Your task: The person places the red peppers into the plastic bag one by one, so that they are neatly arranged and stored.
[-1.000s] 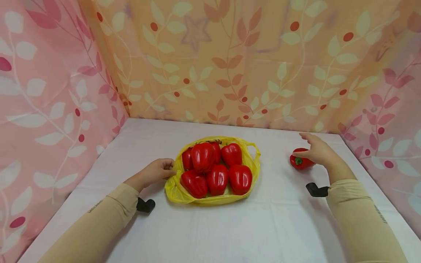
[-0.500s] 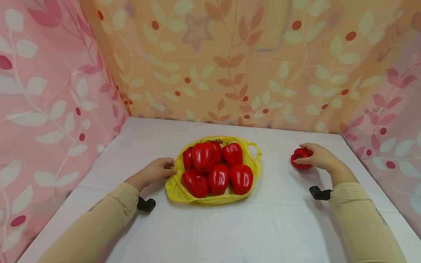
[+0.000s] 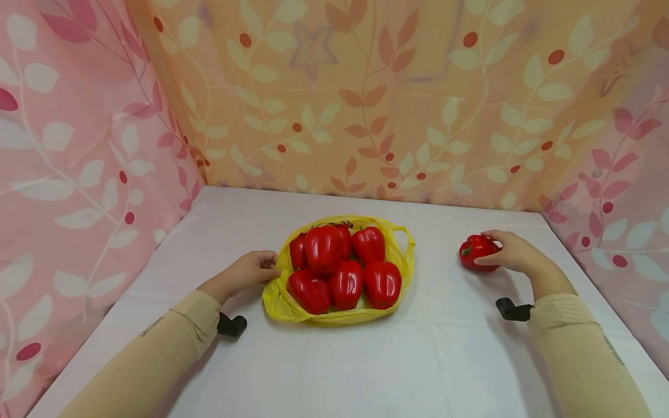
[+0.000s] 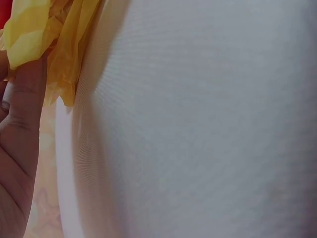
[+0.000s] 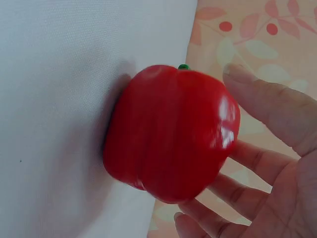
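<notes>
A yellow plastic bag [image 3: 334, 318] lies spread on the table with several shiny red bell peppers [image 3: 345, 284] inside its opened mouth. At the bag's left edge my left hand [image 3: 250, 271] pinches the thin plastic; the left wrist view shows the thumb [image 4: 27, 94] against the gathered yellow film. Away to the right, a single red bell pepper [image 3: 478, 253] with a green stem rests on the table. My right hand [image 3: 514, 252] holds it from its right side, thumb in front and fingers behind. In the right wrist view these fingers [image 5: 257, 158] pass partly behind the pepper.
A white cloth covers the table [image 3: 334, 371]. Patterned fabric [image 3: 334, 104] stands behind it and along both sides. A black wrist camera mount juts from each sleeve, the left mount [image 3: 232, 325] sitting below the bag's left edge.
My right hand has come down onto the lone pepper and taken hold of it. The pepper has turned, its stem now facing left. The left hand and bag have stayed put.
</notes>
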